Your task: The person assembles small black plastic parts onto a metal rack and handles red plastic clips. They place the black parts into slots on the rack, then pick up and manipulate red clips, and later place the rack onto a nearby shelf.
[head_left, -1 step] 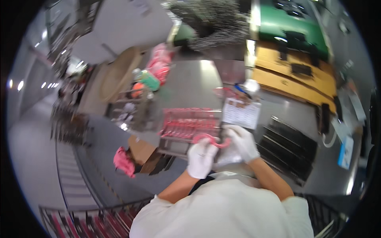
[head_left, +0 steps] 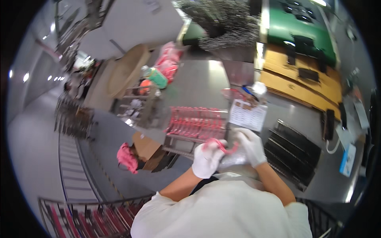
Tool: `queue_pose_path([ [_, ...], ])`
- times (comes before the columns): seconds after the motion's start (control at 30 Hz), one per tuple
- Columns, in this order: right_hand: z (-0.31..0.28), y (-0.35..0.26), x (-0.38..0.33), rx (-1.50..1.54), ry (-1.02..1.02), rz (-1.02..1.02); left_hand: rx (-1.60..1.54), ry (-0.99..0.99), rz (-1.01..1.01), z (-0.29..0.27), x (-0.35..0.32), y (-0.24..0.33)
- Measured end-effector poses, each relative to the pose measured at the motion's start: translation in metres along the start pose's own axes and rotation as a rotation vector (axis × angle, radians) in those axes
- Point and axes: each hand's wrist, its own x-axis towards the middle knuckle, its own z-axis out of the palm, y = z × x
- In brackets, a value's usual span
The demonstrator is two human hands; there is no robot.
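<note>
My left hand (head_left: 208, 159), in a white glove, pinches a curved, translucent pink strip (head_left: 223, 147) between thumb and fingers. The strip's other end reaches the bent fingers of my right hand (head_left: 252, 148), gloved in white too, which appear closed on it. Its exact shape is blurred. Below and between both hands lies a clear plastic bag (head_left: 235, 158), partly hidden by them. Just beyond my left hand, a metal rack (head_left: 196, 139) carries several similar pink pieces in rows.
A printed sheet (head_left: 248, 115) lies beyond my right hand. Black slatted trays (head_left: 293, 152) rest to the right. Yellow cardboard (head_left: 301, 89) and a green conveyor belt (head_left: 301, 29) are farther off. A green bottle (head_left: 156, 78) stands far left; a cardboard box (head_left: 147, 150) sits lower left.
The whole scene has shifted slightly rightward in the view. The pink strip has tilted a little between my hands, which stay together over the bag.
</note>
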Motion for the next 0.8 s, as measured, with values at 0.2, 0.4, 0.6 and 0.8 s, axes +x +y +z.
queue_pose_path([
  [0.2,-0.044,-0.002,-0.048,0.106,0.02,-0.042,0.53,0.303,0.402,-0.123,0.052,-0.064],
  [0.4,-0.063,-0.041,-0.093,0.098,0.054,-0.112,1.26,0.387,-0.55,-0.227,0.149,-0.058],
  [0.6,-0.141,-0.07,-0.119,-0.029,0.456,-0.306,0.0,-0.551,-0.332,-0.029,0.101,-0.049],
  [0.8,-0.19,-0.102,-0.113,-0.491,0.591,-0.275,-0.167,-1.005,-0.281,0.153,0.033,-0.074],
])
